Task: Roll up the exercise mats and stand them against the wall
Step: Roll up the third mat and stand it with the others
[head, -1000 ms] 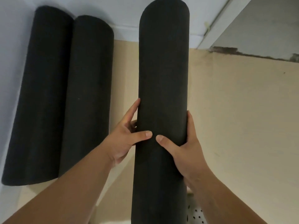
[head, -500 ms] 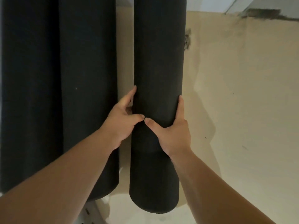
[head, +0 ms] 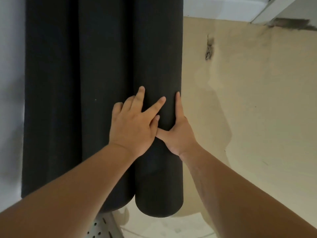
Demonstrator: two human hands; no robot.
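While both hands are on it, the rolled mat (head: 157,48) stands upright by the wall (head: 257,100), its long axis running from 12 to 6 o'clock. The left hand (head: 132,127) lies open on its front, fingers straight and spread. The right hand (head: 180,136) presses its 3 o'clock side, fingers straight, thumb across the front. Two other mats (head: 77,74) stand at 9 o'clock, apparently touching it. I judge only a careful release remains, with the right hand the better one to let go last.
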